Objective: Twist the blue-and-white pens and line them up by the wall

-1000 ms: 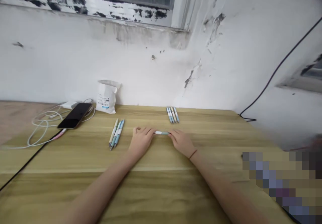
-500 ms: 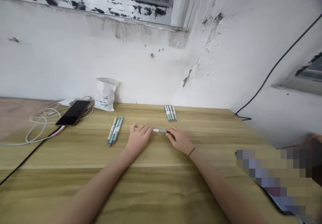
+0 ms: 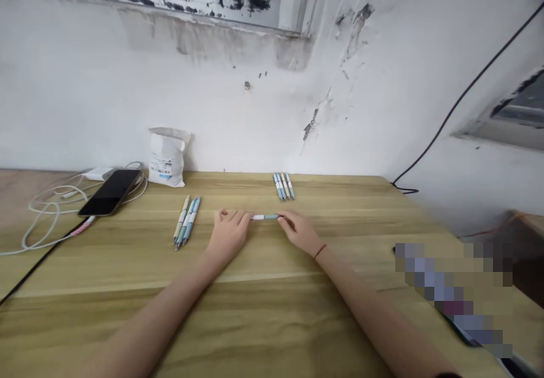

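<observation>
A pen [image 3: 265, 217] with a white and a pale green section lies crosswise between my hands, low over or on the table. My left hand [image 3: 230, 228] is closed on its left end. The fingertips of my right hand [image 3: 300, 233] pinch its right end. To the left of my left hand, a bunch of 3 pens [image 3: 187, 223] in cream, green and blue rests slanted on the table. Behind my right hand, several pens [image 3: 283, 186] lie side by side near the wall.
On the wooden table [image 3: 263, 321], a white packet [image 3: 166, 158] stands against the wall. A phone [image 3: 109, 192] and tangled white cables [image 3: 55, 205] lie at left. A partly blurred-out flat device [image 3: 465, 335] is at the right. A black cable [image 3: 459, 97] runs down the right wall.
The view has shifted slightly, so everything sits a little further left in the picture. Both hands keep the same hold on the pen.
</observation>
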### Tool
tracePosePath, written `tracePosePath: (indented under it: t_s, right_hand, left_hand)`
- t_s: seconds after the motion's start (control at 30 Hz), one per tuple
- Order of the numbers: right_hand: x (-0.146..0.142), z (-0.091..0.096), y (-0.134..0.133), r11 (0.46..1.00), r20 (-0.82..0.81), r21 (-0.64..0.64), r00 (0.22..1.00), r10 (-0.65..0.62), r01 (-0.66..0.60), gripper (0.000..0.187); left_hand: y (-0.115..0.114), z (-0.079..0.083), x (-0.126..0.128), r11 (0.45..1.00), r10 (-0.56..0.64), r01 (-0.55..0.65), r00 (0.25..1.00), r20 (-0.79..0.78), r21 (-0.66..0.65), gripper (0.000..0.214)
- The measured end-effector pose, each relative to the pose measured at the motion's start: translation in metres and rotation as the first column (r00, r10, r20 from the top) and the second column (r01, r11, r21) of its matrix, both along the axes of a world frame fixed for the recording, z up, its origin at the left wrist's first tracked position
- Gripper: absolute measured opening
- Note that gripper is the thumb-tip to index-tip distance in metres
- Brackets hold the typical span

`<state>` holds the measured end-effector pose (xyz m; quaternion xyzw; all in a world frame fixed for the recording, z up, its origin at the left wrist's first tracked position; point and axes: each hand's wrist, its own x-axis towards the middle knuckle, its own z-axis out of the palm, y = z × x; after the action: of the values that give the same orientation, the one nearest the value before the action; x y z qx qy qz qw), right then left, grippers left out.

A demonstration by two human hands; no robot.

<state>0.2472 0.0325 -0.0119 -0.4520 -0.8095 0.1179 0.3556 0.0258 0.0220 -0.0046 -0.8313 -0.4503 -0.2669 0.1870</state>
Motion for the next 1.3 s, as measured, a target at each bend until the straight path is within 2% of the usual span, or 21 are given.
tracePosePath:
  t_s: [0.1, 0.23, 0.43, 0.53, 0.63, 0.73, 0.83, 0.93, 1.07, 1.17, 1.3]
  right_hand:
    - [-0.002, -0.002, 0.001, 0.999, 0.027, -0.029, 1.0, 0.016, -0.015, 0.021]
    - [-0.001, -0.004, -0.001, 0.998, 0.124, 0.048, 0.992, -0.033, 0.027, 0.019]
    - [0.0, 0.002, -0.004, 0.98, 0.252, 0.197, 0.964, -0.089, 0.039, 0.026]
    - [-0.001, 0.005, -0.005, 0.973, 0.242, 0.223, 0.964, -0.108, 0.053, 0.027]
    - [-0.003, 0.005, -0.005, 0.988, 0.154, 0.152, 0.987, -0.05, 0.027, 0.024]
    - [-0.007, 0.003, -0.007, 1.0, 0.022, 0.016, 1.0, 0.018, -0.018, 0.029]
    - [-0.011, 0.0, -0.008, 0.995, -0.112, -0.097, 0.993, -0.019, 0.008, 0.024]
    - [-0.013, -0.003, -0.007, 0.992, -0.188, -0.124, 0.981, -0.05, 0.027, 0.02]
    - [-0.013, -0.006, -0.008, 0.994, -0.182, -0.106, 0.982, -0.045, 0.026, 0.015]
    - [-0.015, -0.006, -0.01, 0.995, -0.182, -0.102, 0.983, -0.006, -0.013, 0.027]
    - [-0.017, -0.002, -0.011, 0.99, -0.127, -0.139, 0.992, -0.01, -0.008, 0.021]
  left_hand:
    - [0.001, 0.0, -0.002, 1.0, -0.012, 0.013, 0.999, -0.036, 0.01, 0.023]
    - [0.003, 0.002, -0.004, 0.998, -0.056, 0.055, 0.997, -0.043, -0.025, 0.016]
    - [0.003, 0.0, -0.002, 0.978, -0.087, 0.071, 0.994, -0.072, -0.197, 0.018]
    - [0.002, 0.0, -0.001, 0.966, -0.087, 0.065, 0.993, -0.08, -0.249, 0.022]
    - [0.002, -0.001, -0.001, 0.974, -0.073, 0.058, 0.996, -0.061, -0.219, 0.021]
    - [0.004, -0.002, -0.002, 0.975, -0.092, 0.081, 0.995, -0.043, -0.208, 0.037]
    - [0.004, -0.001, -0.002, 0.96, -0.156, 0.145, 0.987, -0.029, -0.238, 0.047]
    - [0.0, 0.001, 0.001, 0.942, -0.191, 0.177, 0.981, -0.02, -0.285, 0.046]
    - [-0.006, 0.003, 0.006, 0.943, -0.095, 0.077, 0.995, -0.039, -0.325, 0.035]
    - [-0.007, 0.002, 0.007, 0.947, -0.038, 0.017, 0.997, -0.061, -0.322, 0.032]
    - [-0.006, 0.002, 0.007, 0.954, -0.035, 0.024, 0.999, -0.03, -0.299, 0.027]
